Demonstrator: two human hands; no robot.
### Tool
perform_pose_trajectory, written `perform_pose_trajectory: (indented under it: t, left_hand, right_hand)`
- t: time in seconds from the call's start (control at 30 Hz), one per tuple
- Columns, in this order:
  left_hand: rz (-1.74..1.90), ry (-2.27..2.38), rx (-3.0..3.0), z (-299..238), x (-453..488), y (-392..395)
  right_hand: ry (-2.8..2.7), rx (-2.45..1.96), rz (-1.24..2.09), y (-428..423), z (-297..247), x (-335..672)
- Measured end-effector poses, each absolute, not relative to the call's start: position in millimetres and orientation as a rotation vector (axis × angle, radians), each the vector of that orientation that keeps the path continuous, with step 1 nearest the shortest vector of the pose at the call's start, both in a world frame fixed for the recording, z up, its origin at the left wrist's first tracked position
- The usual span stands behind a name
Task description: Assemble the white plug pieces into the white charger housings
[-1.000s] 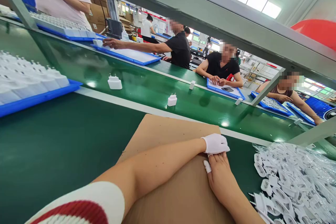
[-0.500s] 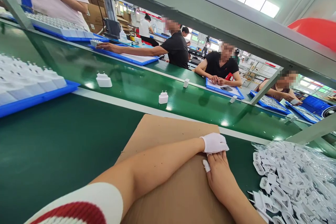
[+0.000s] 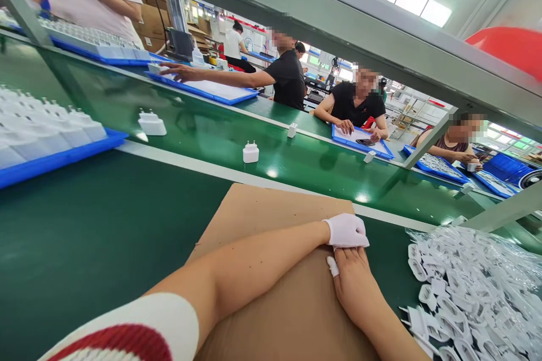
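My left hand (image 3: 347, 230) wears a white glove, its fingers curled into a loose fist. Against it from below lies my right hand (image 3: 354, 279), bare except for a white cover on the thumb. The right fingers are stretched out, their tips partly hidden at the glove, and the thumb stands apart. Both hands rest on a brown cardboard sheet (image 3: 292, 200); no object shows in either. To their right is a heap of white plastic plug parts (image 3: 461, 299), partly under clear plastic film.
Beyond the cardboard runs a green conveyor belt (image 3: 203, 141) carrying a white charger (image 3: 250, 153) and another charger (image 3: 152, 123). A blue tray (image 3: 84, 152) of chargers stands left. A metal beam (image 3: 296, 17) crosses above. Co-workers sit across the belt, one reaching over a blue-rimmed tray (image 3: 220, 90).
The chargers on the belt have shifted left. Across the belt, one co-worker's hand has moved apart from the other over a tray. My hands have stayed in place.
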State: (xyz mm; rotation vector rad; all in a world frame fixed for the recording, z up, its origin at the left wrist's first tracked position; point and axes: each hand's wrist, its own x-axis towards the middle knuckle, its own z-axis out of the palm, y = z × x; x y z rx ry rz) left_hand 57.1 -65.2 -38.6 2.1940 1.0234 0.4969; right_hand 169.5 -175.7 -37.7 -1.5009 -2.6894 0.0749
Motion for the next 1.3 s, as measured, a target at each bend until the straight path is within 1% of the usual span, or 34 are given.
perform_pose_trajectory:
  t: [0.2,0.57,0.77,0.87,1.0,1.3]
  left_hand:
    - [0.449,0.985,2.209,-38,57,-60]
    - [0.508,1.042,2.141,-38,59,-67]
    - [0.408,0.993,2.009,-11,49,-75]
    - [0.39,0.882,1.962,6,38,-86]
    - [0.432,0.78,1.949,17,29,-85]
    - [0.4,0.774,1.911,27,30,-94]
  right_hand:
    - [-2.726,-1.537,0.137,-175,-34,168]
    - [-2.755,-1.555,0.103,-177,-30,166]
    - [-2.768,-1.527,0.049,-181,-25,167]
    - [-2.78,-1.484,-0.024,-190,-23,168]
    - [-2.797,-1.503,-0.219,-197,-22,168]
    - [-2.8,-1.48,-0.47,-208,-22,155]
